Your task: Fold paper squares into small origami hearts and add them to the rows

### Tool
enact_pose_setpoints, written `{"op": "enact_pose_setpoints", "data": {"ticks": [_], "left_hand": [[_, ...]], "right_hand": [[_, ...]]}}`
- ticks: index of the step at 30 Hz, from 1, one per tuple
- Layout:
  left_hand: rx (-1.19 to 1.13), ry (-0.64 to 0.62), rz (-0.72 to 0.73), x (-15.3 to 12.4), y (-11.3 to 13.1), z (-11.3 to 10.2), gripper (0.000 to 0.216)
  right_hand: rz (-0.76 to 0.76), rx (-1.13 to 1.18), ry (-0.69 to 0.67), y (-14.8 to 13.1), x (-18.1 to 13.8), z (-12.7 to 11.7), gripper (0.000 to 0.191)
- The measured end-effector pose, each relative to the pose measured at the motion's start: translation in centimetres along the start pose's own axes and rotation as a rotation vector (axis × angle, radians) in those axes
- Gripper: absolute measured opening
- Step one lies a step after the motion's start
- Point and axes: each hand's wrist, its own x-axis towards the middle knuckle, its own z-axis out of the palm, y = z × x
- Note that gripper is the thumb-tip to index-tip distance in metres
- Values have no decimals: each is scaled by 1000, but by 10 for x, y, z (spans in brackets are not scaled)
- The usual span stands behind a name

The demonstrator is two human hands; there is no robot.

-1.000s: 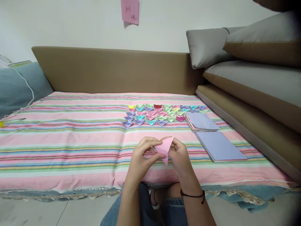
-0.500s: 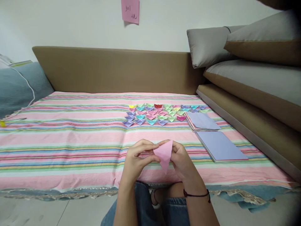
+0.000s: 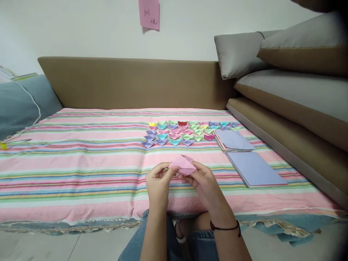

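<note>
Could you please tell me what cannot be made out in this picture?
Head view:
pink folded paper: underside hidden by left hand and right hand.
pink wall note: top cut by the frame edge, writing unclear.
yellow object: cut by the left edge.
small folded pieces: shapes too small.

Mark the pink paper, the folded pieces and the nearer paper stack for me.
pink paper (image 3: 182, 165): head view, middle of its upper face.
folded pieces (image 3: 187, 131): head view, centre of the cluster.
nearer stack (image 3: 255, 168): head view, middle of the top sheet.
</note>
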Motion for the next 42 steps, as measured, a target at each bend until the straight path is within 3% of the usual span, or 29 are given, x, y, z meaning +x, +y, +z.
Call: {"op": "enact_pose_setpoints", "data": {"ticks": [2,4,10,15,20,27,31,35,39,42], "left_hand": [[-59,81,-90,-1,-2,4,16],[-105,77,-150,-1,-3,6,20],[-1,-110,-161,3,2,-3,19],[75,-256,-134,6,7,-16,44],[97,-210,-161,5,8,-16,43],[84,-290,-204,2,9,-12,29],[118,-166,-160,2,6,-10,18],[75,-78,-152,3,4,-10,20],[95,-133,-76,3,9,-12,31],[168,-178,-28,3,13,-14,18]], "right_hand": [[-39,-17,17,1,1,2,23],[-97,-64,53,3,3,3,23],[-247,-291,210,7,5,-4,13],[-214,-419,116,7,4,-8,10],[-195,-377,95,8,4,-5,10],[-226,-344,181,7,4,-6,13],[-238,-388,174,7,4,-6,16],[-262,-381,192,6,3,-5,28],[-283,-405,177,5,2,-4,14],[-295,-416,170,5,1,-4,11]]}}
